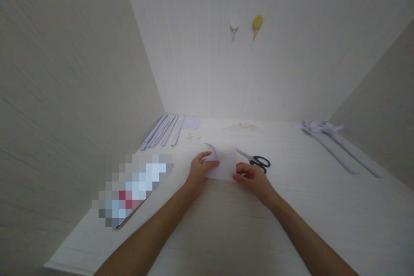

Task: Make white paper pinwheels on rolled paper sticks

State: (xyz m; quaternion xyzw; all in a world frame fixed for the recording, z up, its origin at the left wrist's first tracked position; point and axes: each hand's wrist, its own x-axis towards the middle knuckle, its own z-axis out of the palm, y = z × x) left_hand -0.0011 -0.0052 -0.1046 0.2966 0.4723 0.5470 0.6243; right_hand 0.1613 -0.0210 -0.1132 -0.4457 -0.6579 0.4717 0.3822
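Note:
A small pale sheet of paper (224,163) is held between my two hands over the middle of the white table. My left hand (199,169) is closed on its left side, where the upper left corner curls up. At the right edge, thumb and fingers of my right hand (254,177) pinch the sheet. Just beyond my right hand lies a pair of scissors (258,161) with black handles. The blades point left, and their tips reach the paper's upper right edge.
Several folded paper strips (160,131) lie at the back left beside a flat paper piece (191,122). Rubber bands (246,127) lie near the back wall. Long paper pieces with a bow (333,138) rest at the right. A blurred-out flat object (139,192) is at left. Two hooks (257,22) hang on the wall.

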